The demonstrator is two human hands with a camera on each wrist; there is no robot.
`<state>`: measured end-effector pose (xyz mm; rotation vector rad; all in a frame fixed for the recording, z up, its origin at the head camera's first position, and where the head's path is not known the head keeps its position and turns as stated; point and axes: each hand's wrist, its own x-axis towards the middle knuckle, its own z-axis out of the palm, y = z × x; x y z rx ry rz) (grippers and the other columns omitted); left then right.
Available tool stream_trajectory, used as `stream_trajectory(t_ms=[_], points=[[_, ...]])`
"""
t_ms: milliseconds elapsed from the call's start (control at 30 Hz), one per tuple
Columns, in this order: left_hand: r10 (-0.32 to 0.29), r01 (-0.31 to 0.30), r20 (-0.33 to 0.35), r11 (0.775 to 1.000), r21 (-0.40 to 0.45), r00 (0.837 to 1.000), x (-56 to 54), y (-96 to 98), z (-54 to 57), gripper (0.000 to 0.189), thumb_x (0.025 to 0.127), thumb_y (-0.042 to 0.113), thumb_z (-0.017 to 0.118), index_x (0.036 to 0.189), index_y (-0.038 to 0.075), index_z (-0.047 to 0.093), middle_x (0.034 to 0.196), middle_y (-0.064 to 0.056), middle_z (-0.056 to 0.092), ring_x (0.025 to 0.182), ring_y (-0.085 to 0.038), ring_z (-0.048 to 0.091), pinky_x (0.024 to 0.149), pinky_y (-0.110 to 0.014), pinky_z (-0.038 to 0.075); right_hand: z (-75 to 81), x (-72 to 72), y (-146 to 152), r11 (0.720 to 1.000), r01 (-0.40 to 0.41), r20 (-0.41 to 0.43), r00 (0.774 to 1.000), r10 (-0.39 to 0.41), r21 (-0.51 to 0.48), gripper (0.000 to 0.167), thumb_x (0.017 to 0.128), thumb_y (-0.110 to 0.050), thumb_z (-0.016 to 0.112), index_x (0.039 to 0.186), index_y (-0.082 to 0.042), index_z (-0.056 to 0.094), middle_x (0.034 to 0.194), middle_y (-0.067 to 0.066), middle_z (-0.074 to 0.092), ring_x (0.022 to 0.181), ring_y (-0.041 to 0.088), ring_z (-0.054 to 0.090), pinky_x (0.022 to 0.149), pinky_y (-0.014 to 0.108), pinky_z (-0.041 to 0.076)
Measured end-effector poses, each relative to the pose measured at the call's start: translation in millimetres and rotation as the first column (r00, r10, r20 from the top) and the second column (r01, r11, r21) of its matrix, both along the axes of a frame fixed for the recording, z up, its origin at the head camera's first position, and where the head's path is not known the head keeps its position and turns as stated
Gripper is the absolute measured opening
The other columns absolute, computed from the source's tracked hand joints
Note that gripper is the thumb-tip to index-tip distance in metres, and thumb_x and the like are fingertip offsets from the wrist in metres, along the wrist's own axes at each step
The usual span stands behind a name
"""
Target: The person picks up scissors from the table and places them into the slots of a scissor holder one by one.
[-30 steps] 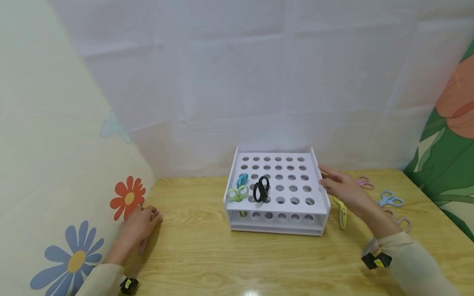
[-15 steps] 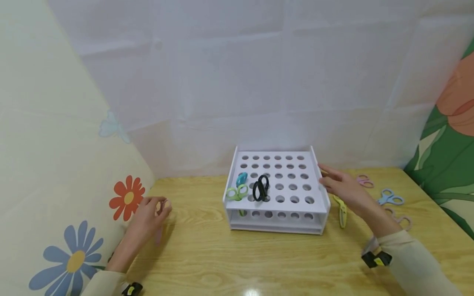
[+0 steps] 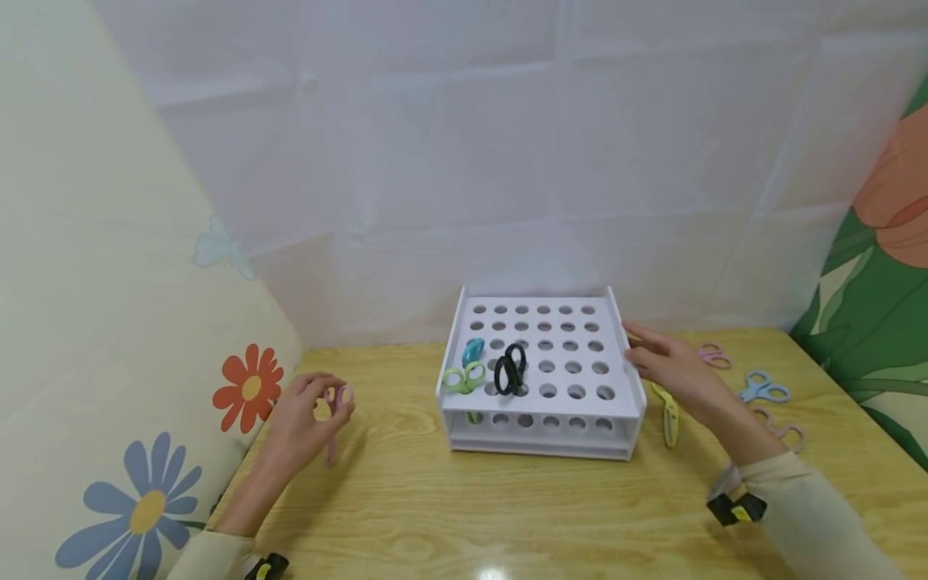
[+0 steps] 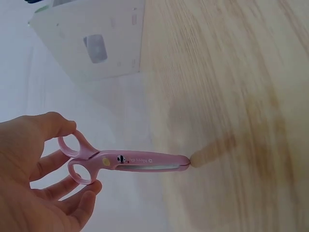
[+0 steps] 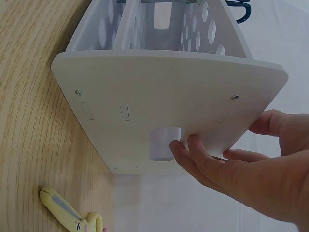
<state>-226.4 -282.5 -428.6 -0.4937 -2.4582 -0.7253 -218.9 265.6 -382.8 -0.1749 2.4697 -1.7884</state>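
Note:
A pair of pink scissors (image 4: 140,159) hangs by its handle loops from my left hand (image 3: 300,419), thumb and fingers pinching the loops; in the head view its blades point down over the table. A white rack (image 3: 540,407) with rows of round holes stands mid-table. My right hand (image 3: 674,374) rests against the rack's right side panel (image 5: 169,92), fingertips near the slot, thumb by the top edge. Black scissors (image 3: 511,370), green scissors (image 3: 465,379) and teal scissors (image 3: 474,351) stand in holes at the rack's left.
Right of the rack, yellow scissors (image 3: 670,415), pink scissors (image 3: 714,356), blue scissors (image 3: 764,388) and another pinkish pair (image 3: 790,435), partly behind my right wrist, lie on the wooden table (image 3: 435,515). A flowered panel (image 3: 145,322) borders the left, a white sheet the back.
My left hand has moved right from the left panel, carrying the pink scissors, which now show more fully. The right hand has stayed against the rack.

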Motion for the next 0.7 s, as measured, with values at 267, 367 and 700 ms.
stream_trajectory(t_ms=[267,367,700], points=[[-0.04,0.04,-0.04,0.999,0.008,0.998,-1.5,8.7,5.6,0.026,0.086,0.01,0.08,0.108,0.002,0.07,0.122,-0.016,0.059,0.105,-0.031,0.058,0.08,-0.048,0.049,-0.2,-0.1,0.4,1.0,0.002,-0.004,1.0,-0.003,-0.016,0.065,0.106,-0.025,0.054,0.163,-0.013,0.025,0.159,0.026,0.031,0.138,0.04,0.042,0.108,0.049,0.039],[-0.046,0.046,-0.057,0.999,0.001,0.997,-1.0,11.5,9.1,0.028,0.086,0.011,0.081,0.11,0.002,0.069,0.123,-0.015,0.059,0.105,-0.031,0.059,0.08,-0.047,0.049,-0.2,-0.1,0.3,1.0,0.004,-0.002,1.0,-0.005,-0.019,0.065,0.106,-0.025,0.054,0.163,-0.012,0.024,0.159,0.026,0.03,0.138,0.04,0.042,0.108,0.05,0.038],[-0.081,0.082,-0.074,0.997,0.013,0.994,6.7,26.1,24.2,0.032,0.084,0.011,0.082,0.112,0.003,0.069,0.126,-0.013,0.058,0.105,-0.028,0.059,0.082,-0.038,0.049,-0.1,0.6,-0.7,1.0,-0.006,-0.001,1.0,0.006,-0.029,0.065,0.107,-0.024,0.053,0.163,-0.011,0.022,0.159,0.027,0.029,0.139,0.04,0.041,0.108,0.048,0.038]])
